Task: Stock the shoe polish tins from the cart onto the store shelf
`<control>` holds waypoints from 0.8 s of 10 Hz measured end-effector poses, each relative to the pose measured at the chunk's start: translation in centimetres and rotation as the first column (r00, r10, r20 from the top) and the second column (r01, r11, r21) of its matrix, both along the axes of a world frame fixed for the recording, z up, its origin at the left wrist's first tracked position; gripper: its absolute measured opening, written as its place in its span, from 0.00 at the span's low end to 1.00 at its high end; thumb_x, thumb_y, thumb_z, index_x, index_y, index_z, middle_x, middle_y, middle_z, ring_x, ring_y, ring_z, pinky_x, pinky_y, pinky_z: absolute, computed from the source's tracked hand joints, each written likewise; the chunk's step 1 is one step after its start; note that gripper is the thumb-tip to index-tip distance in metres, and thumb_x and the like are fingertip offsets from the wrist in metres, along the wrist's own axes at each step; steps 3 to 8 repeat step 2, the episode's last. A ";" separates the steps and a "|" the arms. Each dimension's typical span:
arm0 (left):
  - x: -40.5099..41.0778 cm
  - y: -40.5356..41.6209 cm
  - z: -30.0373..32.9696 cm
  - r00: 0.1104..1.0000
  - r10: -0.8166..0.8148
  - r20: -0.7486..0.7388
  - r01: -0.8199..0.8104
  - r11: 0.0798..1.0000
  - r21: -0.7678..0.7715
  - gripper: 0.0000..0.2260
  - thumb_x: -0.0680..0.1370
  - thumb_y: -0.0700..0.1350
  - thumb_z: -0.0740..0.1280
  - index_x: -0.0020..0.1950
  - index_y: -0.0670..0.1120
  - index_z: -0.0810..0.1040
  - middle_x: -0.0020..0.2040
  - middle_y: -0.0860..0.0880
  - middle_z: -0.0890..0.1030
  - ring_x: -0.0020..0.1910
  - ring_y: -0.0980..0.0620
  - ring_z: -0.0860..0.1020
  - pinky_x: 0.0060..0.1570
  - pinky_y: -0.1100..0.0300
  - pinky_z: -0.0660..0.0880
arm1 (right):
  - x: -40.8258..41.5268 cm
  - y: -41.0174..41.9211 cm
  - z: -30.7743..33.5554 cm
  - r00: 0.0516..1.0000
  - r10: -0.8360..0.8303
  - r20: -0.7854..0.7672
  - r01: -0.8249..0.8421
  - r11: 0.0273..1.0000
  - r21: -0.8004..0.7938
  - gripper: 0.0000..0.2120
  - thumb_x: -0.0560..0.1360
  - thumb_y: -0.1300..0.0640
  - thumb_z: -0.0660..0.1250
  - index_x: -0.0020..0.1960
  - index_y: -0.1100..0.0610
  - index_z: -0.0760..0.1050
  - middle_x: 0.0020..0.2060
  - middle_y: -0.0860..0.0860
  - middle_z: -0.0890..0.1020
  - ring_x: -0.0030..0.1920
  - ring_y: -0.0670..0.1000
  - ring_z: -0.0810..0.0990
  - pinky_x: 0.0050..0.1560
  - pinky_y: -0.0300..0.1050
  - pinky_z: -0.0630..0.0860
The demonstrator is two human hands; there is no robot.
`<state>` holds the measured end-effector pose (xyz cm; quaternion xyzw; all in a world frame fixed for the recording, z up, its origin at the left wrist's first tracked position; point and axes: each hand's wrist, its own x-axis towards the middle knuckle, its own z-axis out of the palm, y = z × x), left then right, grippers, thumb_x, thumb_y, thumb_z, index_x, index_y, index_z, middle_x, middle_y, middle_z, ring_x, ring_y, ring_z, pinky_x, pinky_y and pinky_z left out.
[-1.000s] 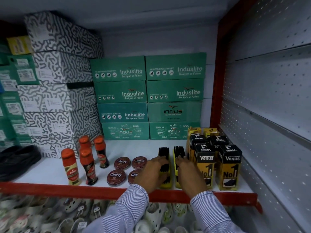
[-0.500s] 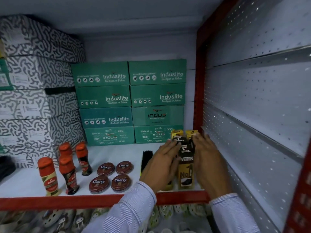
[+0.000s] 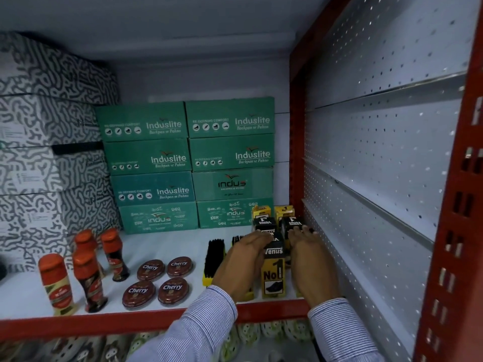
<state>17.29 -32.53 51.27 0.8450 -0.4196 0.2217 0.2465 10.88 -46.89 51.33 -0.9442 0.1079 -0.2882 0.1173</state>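
Several round brown Cherry shoe polish tins [image 3: 156, 279] lie flat in two rows on the white shelf [image 3: 170, 244], near its front edge. Neither hand touches them. My left hand [image 3: 243, 267] and my right hand [image 3: 311, 265] rest flat, fingers stretched out, against the left and right sides of a cluster of black and yellow Venus boxes [image 3: 273, 273] at the shelf's right end. The front box stands upright between my palms. The cart is out of view.
Orange-capped polish bottles [image 3: 86, 270] stand left of the tins. Black shoe brushes [image 3: 214, 259] stand between tins and boxes. Green Induslite shoe boxes [image 3: 188, 165] and patterned boxes [image 3: 47, 152] fill the back. A red upright [image 3: 298, 126] and perforated panel [image 3: 379, 178] close the right.
Both hands left the brushes and moved right to flank the Venus boxes. The view swung right with them. Over the last half second the hands barely moved.
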 end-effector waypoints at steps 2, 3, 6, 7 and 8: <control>-0.5 0.8 -0.4 0.992 0.041 0.117 -0.048 0.997 0.062 0.23 0.83 0.44 0.58 0.78 0.51 0.60 0.80 0.53 0.60 0.80 0.54 0.52 0.80 0.47 0.54 | -0.2 0.3 -0.7 0.997 0.018 0.082 -0.019 1.000 0.010 0.33 0.77 0.67 0.60 0.78 0.56 0.49 0.79 0.54 0.53 0.79 0.54 0.45 0.80 0.54 0.49; -0.5 0.8 -0.4 0.992 0.041 0.117 -0.048 0.997 0.062 0.23 0.83 0.44 0.58 0.78 0.51 0.60 0.80 0.53 0.60 0.80 0.54 0.52 0.80 0.47 0.54 | -0.2 0.3 -0.7 0.997 0.018 0.082 -0.019 1.000 0.010 0.33 0.77 0.67 0.60 0.78 0.56 0.49 0.79 0.54 0.53 0.79 0.54 0.45 0.80 0.54 0.49; -0.5 0.8 -0.4 0.992 0.041 0.117 -0.048 0.997 0.062 0.23 0.83 0.44 0.58 0.78 0.51 0.60 0.80 0.53 0.60 0.80 0.54 0.52 0.80 0.47 0.54 | -0.2 0.3 -0.7 0.997 0.018 0.082 -0.019 1.000 0.010 0.33 0.77 0.67 0.60 0.78 0.56 0.49 0.79 0.54 0.53 0.79 0.54 0.45 0.80 0.54 0.49; -0.5 0.8 -0.4 0.992 0.041 0.117 -0.048 0.997 0.062 0.23 0.83 0.44 0.58 0.78 0.51 0.60 0.80 0.53 0.60 0.80 0.54 0.52 0.80 0.47 0.54 | -0.2 0.3 -0.7 0.997 0.018 0.082 -0.019 1.000 0.010 0.33 0.77 0.67 0.60 0.78 0.56 0.49 0.79 0.54 0.53 0.79 0.54 0.45 0.80 0.54 0.49; -0.5 0.8 -0.4 0.992 0.041 0.117 -0.048 0.997 0.062 0.23 0.83 0.44 0.58 0.78 0.51 0.60 0.80 0.53 0.60 0.80 0.54 0.52 0.80 0.47 0.54 | -0.2 0.3 -0.7 0.997 0.018 0.082 -0.019 1.000 0.010 0.33 0.77 0.67 0.60 0.78 0.56 0.49 0.79 0.54 0.53 0.79 0.54 0.45 0.80 0.54 0.49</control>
